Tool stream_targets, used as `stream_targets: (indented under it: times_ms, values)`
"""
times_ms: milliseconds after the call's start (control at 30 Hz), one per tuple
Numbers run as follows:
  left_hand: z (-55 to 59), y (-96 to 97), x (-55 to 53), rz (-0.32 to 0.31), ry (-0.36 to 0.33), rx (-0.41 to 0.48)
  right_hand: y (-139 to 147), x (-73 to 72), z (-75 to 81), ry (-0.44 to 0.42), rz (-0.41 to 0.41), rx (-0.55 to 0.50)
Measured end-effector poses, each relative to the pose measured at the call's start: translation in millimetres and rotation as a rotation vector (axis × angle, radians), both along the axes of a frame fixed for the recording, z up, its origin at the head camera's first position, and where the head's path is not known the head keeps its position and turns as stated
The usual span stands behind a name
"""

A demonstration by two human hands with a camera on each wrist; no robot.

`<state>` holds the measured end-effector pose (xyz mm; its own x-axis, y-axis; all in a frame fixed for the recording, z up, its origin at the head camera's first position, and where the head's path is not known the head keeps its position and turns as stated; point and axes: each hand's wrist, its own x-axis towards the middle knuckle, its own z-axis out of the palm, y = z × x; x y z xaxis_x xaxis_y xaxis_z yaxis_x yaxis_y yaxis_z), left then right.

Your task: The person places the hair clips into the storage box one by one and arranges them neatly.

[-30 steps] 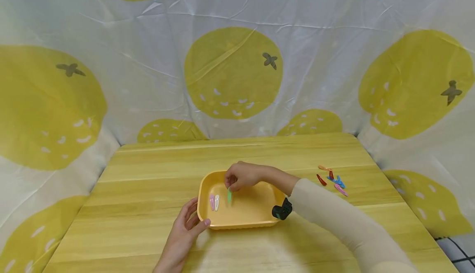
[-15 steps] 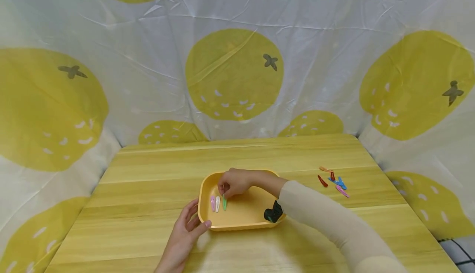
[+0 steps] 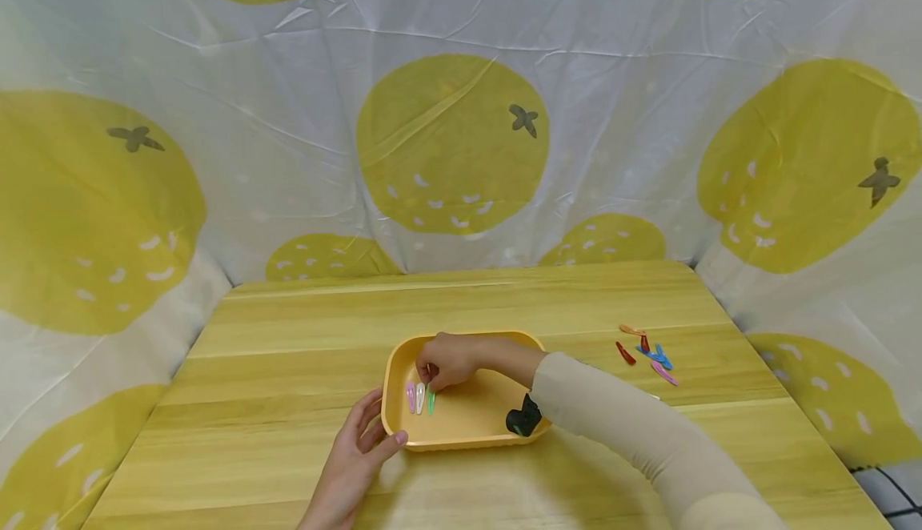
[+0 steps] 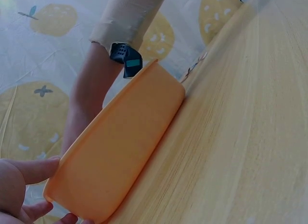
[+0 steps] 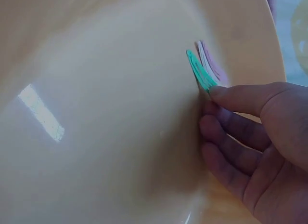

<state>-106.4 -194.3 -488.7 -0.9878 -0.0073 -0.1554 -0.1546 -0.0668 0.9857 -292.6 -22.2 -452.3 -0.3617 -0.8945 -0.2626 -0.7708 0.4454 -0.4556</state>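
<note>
Inside the yellow-orange tray [image 3: 475,439], my right hand [image 3: 448,360] pinches one end of a green hair clip [image 5: 200,73] between thumb and forefinger. The clip lies beside a white hair clip [image 3: 420,399], and a pink hair clip [image 3: 410,396] is on that one's far left. All three line up roughly parallel near the tray's left end. My left hand [image 3: 354,450] grips the tray's left end, its thumb on the front corner of the rim and its fingers along the outer wall.
Several loose hair clips lie on the wooden table [image 3: 288,370] to the right: an orange clip [image 3: 632,329], a red clip [image 3: 625,353], a blue clip [image 3: 663,357] and a pink one among them. A black wrist camera [image 3: 524,416] sits over the tray's right front corner.
My right hand has moved left and down with the green hair clip, which now lies close beside the white one. The left hand keeps its grip on the tray.
</note>
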Motion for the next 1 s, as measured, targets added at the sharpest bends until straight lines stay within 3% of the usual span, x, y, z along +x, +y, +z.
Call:
stream_targets:
  times_ms: [500,1000]
  values:
    - [1.5,1.1,-0.9,0.000,0.009,0.001,5,0.3,7.3,0.015,-0.003,-0.007]
    - [1.1,1.5,0.0,0.027,0.010,-0.022,35,1.0,39.5,-0.007,0.025,-0.062]
